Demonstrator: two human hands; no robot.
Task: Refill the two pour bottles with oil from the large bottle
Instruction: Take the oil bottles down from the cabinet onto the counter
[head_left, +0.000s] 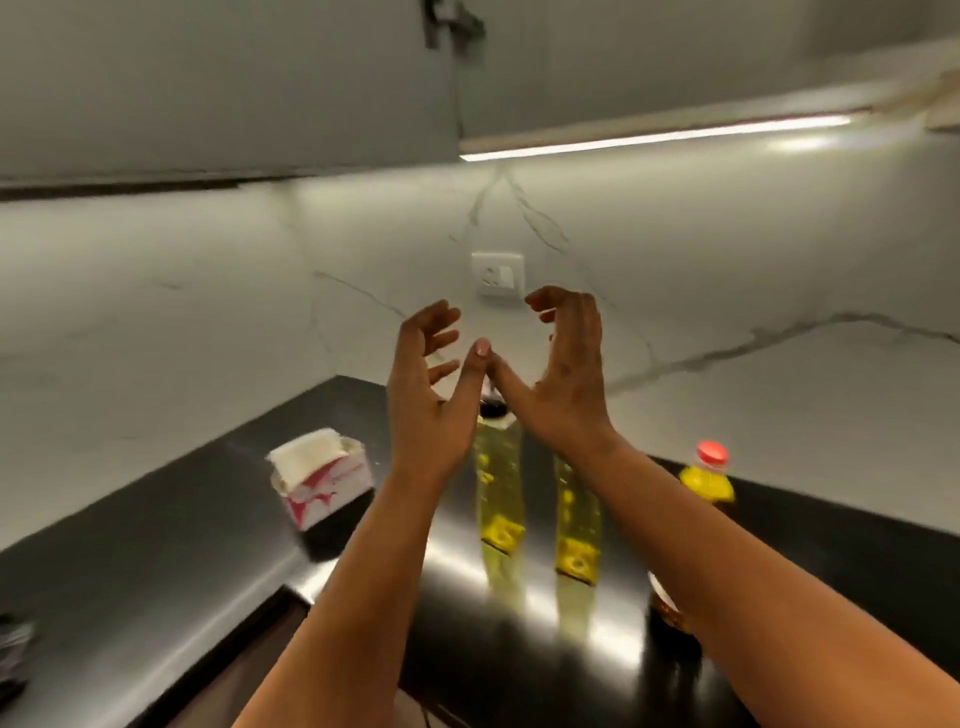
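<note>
Two tall clear pour bottles stand side by side on the black counter (156, 545), both showing yellow oil. The left pour bottle (497, 483) has a dark top just under my thumbs. The right pour bottle (575, 519) has its upper part hidden behind my right wrist. The large oil bottle (707, 475), yellow with a red cap, stands farther right and is partly hidden by my right forearm. My left hand (428, 384) and my right hand (563, 374) are raised above the bottles, fingers loosely spread, thumbs close together, holding nothing.
A white and red tissue box (324, 478) sits on the counter to the left. A dark round object (667, 608) lies under my right forearm. A wall socket (497, 274) is on the marble backsplash behind my hands. Cabinets hang overhead.
</note>
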